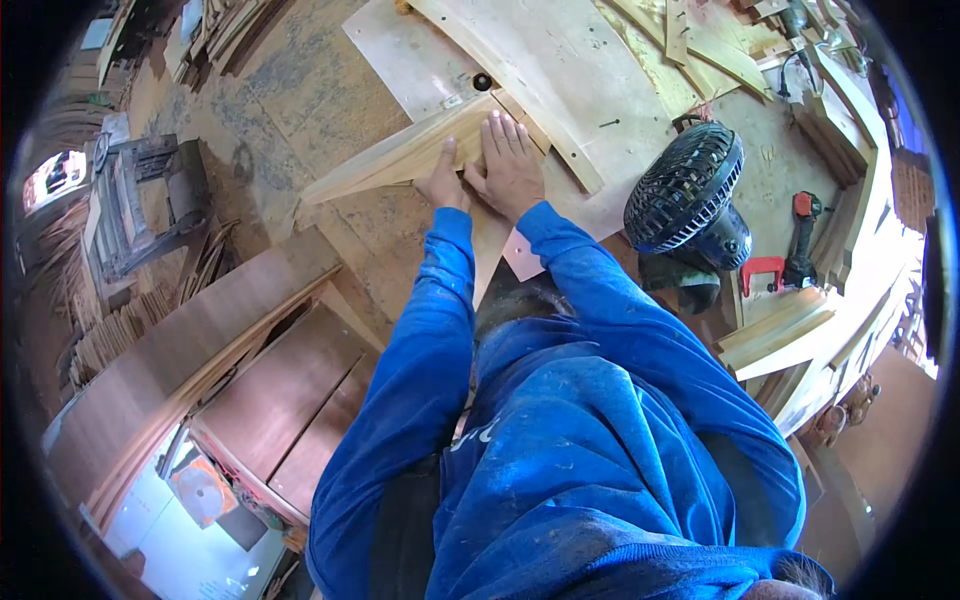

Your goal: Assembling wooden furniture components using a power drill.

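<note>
A long pale wooden board (pixel 395 152) lies slanting across the edge of the light worktable (pixel 385 55), one end sticking out to the left. My left hand (pixel 441 181) grips its near edge, thumb on the top face and the other fingers mostly hidden. My right hand (pixel 510 172) lies flat on the board's right end, fingers stretched out side by side, a ring on one of them. Beyond the fingertips, a small wooden piece (pixel 522 118) rests against a long wooden strip (pixel 520 95) that runs across the tabletop.
A black fan (pixel 685 185) stands right of my right arm. Past it are a cordless drill (pixel 802 240), a red clamp (pixel 764 273) and stacked timber (pixel 780 330). A small dark round fitting (pixel 482 81) sits on the tabletop. At left stand a machine (pixel 145 205) and a long brown panel (pixel 190 350).
</note>
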`<state>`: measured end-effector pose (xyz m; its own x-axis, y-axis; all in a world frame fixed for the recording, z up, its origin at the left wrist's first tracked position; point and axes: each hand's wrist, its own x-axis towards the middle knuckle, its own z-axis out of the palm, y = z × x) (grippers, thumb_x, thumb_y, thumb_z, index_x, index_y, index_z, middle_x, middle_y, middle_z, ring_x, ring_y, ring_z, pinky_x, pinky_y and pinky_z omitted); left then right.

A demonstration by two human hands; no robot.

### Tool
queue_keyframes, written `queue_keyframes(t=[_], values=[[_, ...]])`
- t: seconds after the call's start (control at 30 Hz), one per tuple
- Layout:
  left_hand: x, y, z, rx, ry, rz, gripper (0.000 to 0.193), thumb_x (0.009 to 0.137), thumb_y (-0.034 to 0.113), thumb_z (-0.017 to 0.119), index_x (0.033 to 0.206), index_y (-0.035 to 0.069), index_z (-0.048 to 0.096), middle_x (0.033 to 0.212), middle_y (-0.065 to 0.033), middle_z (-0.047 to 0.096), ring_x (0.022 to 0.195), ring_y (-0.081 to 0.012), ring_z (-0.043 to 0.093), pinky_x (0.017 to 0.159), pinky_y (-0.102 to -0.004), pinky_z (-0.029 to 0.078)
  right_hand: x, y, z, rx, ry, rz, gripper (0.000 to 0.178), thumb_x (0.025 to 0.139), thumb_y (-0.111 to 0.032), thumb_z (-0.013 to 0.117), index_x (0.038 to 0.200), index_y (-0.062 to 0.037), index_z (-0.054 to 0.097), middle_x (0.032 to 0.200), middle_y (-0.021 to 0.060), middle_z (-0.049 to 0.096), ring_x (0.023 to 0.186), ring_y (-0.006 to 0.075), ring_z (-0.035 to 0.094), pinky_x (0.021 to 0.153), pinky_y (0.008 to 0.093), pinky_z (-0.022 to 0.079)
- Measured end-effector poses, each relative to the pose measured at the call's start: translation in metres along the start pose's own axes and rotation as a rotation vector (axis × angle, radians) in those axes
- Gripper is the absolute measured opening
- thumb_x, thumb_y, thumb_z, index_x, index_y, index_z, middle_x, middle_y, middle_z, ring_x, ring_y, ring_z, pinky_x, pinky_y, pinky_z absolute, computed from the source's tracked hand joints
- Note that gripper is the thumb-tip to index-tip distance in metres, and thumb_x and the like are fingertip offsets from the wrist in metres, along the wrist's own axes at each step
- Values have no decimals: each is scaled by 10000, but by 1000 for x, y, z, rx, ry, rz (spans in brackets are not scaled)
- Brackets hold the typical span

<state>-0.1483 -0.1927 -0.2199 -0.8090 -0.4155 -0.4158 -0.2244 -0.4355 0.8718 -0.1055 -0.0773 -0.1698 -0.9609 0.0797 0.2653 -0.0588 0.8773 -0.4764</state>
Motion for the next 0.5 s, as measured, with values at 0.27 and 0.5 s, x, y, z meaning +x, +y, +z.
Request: queue_keyframes(t=[0.27, 0.5], values=[[-1, 21, 21, 37, 118, -67, 554, 787, -29, 871, 1268, -92, 603, 1232, -168, 680, 1056, -251, 671, 933, -382, 567, 13, 0, 11, -33, 10, -7, 746, 897, -416, 624, 1446, 76, 509, 1547, 260, 470, 1475, 367, 414, 1244, 490, 277], [10, 25, 23, 25, 80, -59, 551, 776, -30, 877, 1254, -86, 608, 1204, -172, 686, 1031, -252, 683, 908, -374, 578, 23, -1, 16, -40, -14, -7, 771, 897, -431, 615, 1456, 87, 494, 1567, 267, 443, 1492, 372, 389, 1252, 499, 262]])
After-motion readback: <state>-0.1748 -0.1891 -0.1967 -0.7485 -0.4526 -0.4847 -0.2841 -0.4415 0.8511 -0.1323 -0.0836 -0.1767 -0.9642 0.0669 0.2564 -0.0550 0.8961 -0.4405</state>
